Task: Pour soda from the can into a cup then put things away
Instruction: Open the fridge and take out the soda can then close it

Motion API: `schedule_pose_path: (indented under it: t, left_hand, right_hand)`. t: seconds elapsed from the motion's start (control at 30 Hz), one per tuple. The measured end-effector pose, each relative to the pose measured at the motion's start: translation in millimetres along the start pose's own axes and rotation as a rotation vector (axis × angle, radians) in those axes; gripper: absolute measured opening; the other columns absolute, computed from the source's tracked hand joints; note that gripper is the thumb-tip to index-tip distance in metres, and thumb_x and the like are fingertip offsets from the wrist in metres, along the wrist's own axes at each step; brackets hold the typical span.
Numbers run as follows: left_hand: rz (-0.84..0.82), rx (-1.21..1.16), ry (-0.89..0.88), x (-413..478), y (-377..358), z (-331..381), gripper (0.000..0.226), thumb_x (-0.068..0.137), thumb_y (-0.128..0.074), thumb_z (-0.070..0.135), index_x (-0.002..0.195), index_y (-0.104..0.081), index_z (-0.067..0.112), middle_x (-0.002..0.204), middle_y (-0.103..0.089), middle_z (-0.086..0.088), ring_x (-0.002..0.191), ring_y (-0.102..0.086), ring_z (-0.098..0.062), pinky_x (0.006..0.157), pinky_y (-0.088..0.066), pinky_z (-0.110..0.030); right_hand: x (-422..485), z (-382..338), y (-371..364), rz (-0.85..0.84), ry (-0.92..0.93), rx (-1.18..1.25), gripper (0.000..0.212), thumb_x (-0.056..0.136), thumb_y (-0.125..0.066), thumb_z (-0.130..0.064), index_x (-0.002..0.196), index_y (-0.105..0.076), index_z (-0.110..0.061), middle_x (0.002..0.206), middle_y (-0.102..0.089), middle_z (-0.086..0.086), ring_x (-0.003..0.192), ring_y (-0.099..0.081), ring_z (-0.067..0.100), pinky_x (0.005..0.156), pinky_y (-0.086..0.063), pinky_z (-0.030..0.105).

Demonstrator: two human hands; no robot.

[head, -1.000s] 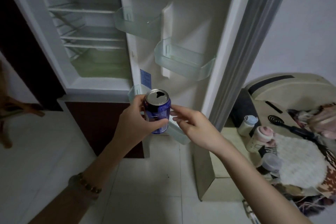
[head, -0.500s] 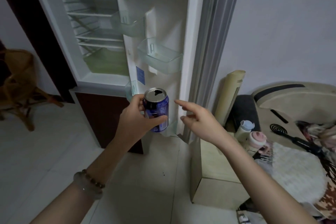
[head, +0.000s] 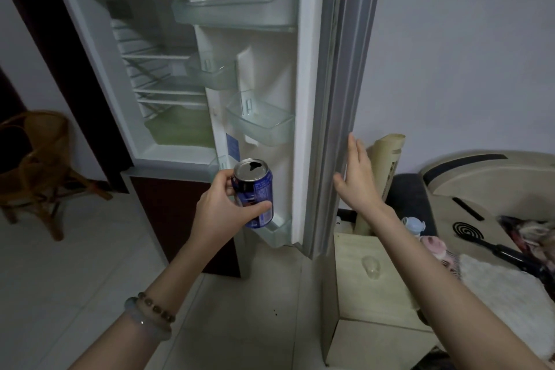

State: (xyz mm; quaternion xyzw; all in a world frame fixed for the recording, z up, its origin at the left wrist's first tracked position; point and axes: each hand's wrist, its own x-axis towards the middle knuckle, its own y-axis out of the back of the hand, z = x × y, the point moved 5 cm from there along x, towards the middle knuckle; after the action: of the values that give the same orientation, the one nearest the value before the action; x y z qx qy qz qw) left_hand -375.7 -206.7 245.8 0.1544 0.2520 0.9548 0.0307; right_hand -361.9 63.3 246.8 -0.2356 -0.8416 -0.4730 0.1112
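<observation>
Wearing beaded bracelets [head: 150, 314] at the wrist, the person's left arm leads up to the left hand [head: 220, 215], whose fingers and thumb curl round the blue can [head: 255, 189]. The can is held upright with its opened top level, probably so that nothing spills. It hangs in front of the lowest door bin [head: 277, 234], which looks like the place meant for it. Whether its base already touches the bin's rim cannot be told, since the hand covers that part. To the right, a small clear object [head: 371, 268] lies on a pale low cabinet [head: 375, 294]; it may be a glass, but it is too faint to say. The right hand [head: 356, 171] lies flat on the outer edge of the open fridge door [head: 312, 99], fingers straight and pressed together, apparently steadying the door while the can goes in. Farther back, the fridge interior [head: 156, 78] shows wire shelves and a greenish drawer [head: 180, 129]. How much soda remains is hidden inside the can, and the fridge's top is cut off.
</observation>
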Motion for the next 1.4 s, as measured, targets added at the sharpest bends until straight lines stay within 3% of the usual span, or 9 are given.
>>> schedule_pose_path:
  t: [0.23, 0.43, 0.53, 0.6, 0.7, 0.8, 0.9, 1.07, 1.4]
  left_hand:
    - [0.014, 0.037, -0.004, -2, 3, -2, 0.069, 0.053, -0.085, 0.044, 0.11, -0.049, 0.03, 0.099, -0.063, 0.011, 0.09, -0.061, -0.009, 0.081, -0.054, -0.032]
    - [0.031, 0.007, 0.007, -10, 3, -9, 0.069, 0.053, -0.086, 0.042, 0.11, -0.05, 0.03, 0.099, -0.064, 0.011, 0.087, -0.062, -0.009, 0.077, -0.053, -0.029]
    - [0.034, 0.002, 0.001, -17, 6, -12, 0.068, 0.055, -0.086, 0.039, 0.111, -0.05, 0.027, 0.093, -0.063, 0.013, 0.076, -0.058, -0.004, 0.07, -0.049, -0.021]
    - [0.043, -0.002, 0.001, -21, 11, -16, 0.069, 0.057, -0.087, 0.036, 0.114, -0.05, 0.025, 0.09, -0.061, 0.014, 0.069, -0.054, -0.001, 0.067, -0.045, -0.017]
    - [0.053, -0.007, 0.013, -28, 22, -23, 0.071, 0.058, -0.086, 0.035, 0.117, -0.048, 0.025, 0.095, -0.062, 0.013, 0.071, -0.055, 0.0, 0.07, -0.05, -0.022]
    - [0.087, -0.012, 0.031, -34, 37, -33, 0.07, 0.057, -0.086, 0.036, 0.115, -0.047, 0.029, 0.098, -0.062, 0.015, 0.081, -0.06, -0.002, 0.076, -0.054, -0.029]
    - [0.149, 0.008, 0.057, -43, 55, -44, 0.072, 0.053, -0.086, 0.041, 0.114, -0.049, 0.029, 0.096, -0.063, 0.015, 0.079, -0.061, -0.001, 0.072, -0.053, -0.026]
    - [0.247, 0.048, 0.094, -59, 83, -59, 0.072, 0.054, -0.088, 0.036, 0.113, -0.048, 0.029, 0.093, -0.056, 0.027, 0.084, -0.055, 0.01, 0.068, -0.045, -0.014]
    - [0.4, 0.077, 0.177, -67, 150, -103, 0.072, 0.049, -0.086, 0.041, 0.11, -0.049, 0.029, 0.098, -0.06, 0.018, 0.091, -0.059, -0.002, 0.08, -0.054, -0.034]
  right_hand:
    - [2, -5, 0, 0.008, 0.039, 0.062, 0.09, 0.086, -0.058, -0.01, 0.15, 0.005, -0.011, 0.152, -0.017, 0.017, 0.14, -0.019, 0.028, 0.113, -0.021, 0.037]
    - [-13, -20, -8, -0.011, 0.131, 0.071, 0.091, 0.086, -0.058, -0.012, 0.148, 0.009, -0.011, 0.148, -0.017, 0.02, 0.137, -0.019, 0.03, 0.111, -0.016, 0.03]
    - [-23, -30, -15, -0.012, 0.222, 0.012, 0.088, 0.088, -0.057, -0.014, 0.149, 0.007, -0.011, 0.147, -0.02, 0.019, 0.136, -0.02, 0.028, 0.106, -0.016, 0.024]
    - [-31, -39, -18, -0.018, 0.317, -0.038, 0.085, 0.088, -0.056, -0.013, 0.149, 0.003, -0.008, 0.144, -0.025, 0.021, 0.133, -0.026, 0.029, 0.105, -0.022, 0.026]
    - [-39, -53, -26, -0.005, 0.469, -0.153, 0.081, 0.085, -0.058, -0.011, 0.148, -0.008, -0.001, 0.141, -0.033, 0.025, 0.128, -0.03, 0.031, 0.105, -0.035, 0.04]
    - [-42, -66, -35, 0.012, 0.584, -0.278, 0.077, 0.085, -0.057, -0.014, 0.148, -0.014, -0.003, 0.153, -0.019, 0.021, 0.141, -0.017, 0.03, 0.112, -0.026, 0.041]
    - [-44, -86, -45, 0.064, 0.718, -0.366, 0.068, 0.089, -0.049, -0.022, 0.147, -0.017, -0.007, 0.154, -0.01, 0.01, 0.143, -0.01, 0.029, 0.113, -0.019, 0.04]
    - [-48, -131, -67, 0.079, 0.913, -0.383, 0.059, 0.093, -0.038, -0.031, 0.145, -0.022, -0.007, 0.153, -0.022, 0.011, 0.141, -0.017, 0.031, 0.114, -0.019, 0.044]
    - [-45, -224, -127, 0.103, 1.166, -0.45, 0.057, 0.092, -0.038, -0.028, 0.144, -0.028, -0.008, 0.15, -0.032, 0.012, 0.139, -0.025, 0.034, 0.114, -0.016, 0.044]
